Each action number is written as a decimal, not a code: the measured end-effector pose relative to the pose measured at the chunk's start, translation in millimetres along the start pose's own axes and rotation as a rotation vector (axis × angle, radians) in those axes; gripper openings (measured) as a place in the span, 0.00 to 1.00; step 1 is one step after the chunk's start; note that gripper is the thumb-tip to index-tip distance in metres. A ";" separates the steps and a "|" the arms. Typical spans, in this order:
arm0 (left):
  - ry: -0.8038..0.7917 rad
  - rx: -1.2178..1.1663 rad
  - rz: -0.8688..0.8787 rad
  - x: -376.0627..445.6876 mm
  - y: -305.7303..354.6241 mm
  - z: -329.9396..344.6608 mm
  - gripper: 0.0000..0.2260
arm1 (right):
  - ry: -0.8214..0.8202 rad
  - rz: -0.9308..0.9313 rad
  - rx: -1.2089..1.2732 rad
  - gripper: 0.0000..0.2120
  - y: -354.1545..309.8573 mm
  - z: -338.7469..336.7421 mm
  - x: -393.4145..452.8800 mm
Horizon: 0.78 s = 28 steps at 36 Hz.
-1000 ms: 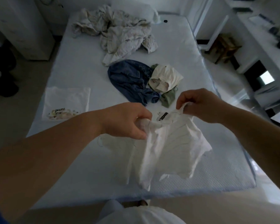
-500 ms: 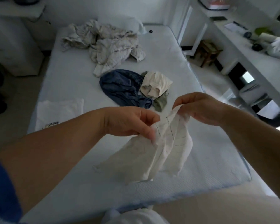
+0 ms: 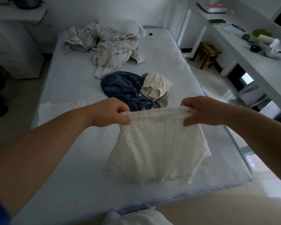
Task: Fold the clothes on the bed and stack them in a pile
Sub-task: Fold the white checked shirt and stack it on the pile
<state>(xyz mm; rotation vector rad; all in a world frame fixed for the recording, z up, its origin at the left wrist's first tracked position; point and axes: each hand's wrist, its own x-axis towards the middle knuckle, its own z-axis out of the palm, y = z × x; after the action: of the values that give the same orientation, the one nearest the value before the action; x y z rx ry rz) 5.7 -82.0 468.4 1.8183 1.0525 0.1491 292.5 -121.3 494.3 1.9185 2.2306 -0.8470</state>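
Above the bed (image 3: pixel 71 82), white lined garment (image 3: pixel 157 148) hanging between left hand (image 3: pixel 109 113) and right hand (image 3: pixel 204 111), both gripping its top edge.

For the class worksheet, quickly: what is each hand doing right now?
Left hand: closed, gripping the top edge of the white striped garment.
Right hand: closed, gripping the same edge at its other end.

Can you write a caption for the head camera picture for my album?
Both hands, left and right, hold a white striped garment stretched over the bed.
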 end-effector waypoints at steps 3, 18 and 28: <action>0.111 -0.279 0.063 -2.6 0.0 1.2 0.18 | 0.218 0.035 -0.043 0.14 0.0 17.4 5.5; 0.545 -0.432 -0.114 -4.2 -49.1 -12.9 0.07 | 0.489 0.268 0.530 0.08 -9.5 88.2 43.1; 0.255 -0.125 -0.514 -14.1 -156.3 90.2 0.11 | 0.406 0.067 0.604 0.11 -36.9 58.0 27.1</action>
<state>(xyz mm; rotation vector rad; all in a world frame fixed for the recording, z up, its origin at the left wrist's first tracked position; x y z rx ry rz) -48.3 -133.4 303.4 1.3896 1.6198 0.1328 235.6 -125.8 447.4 2.6160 2.2692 -1.3467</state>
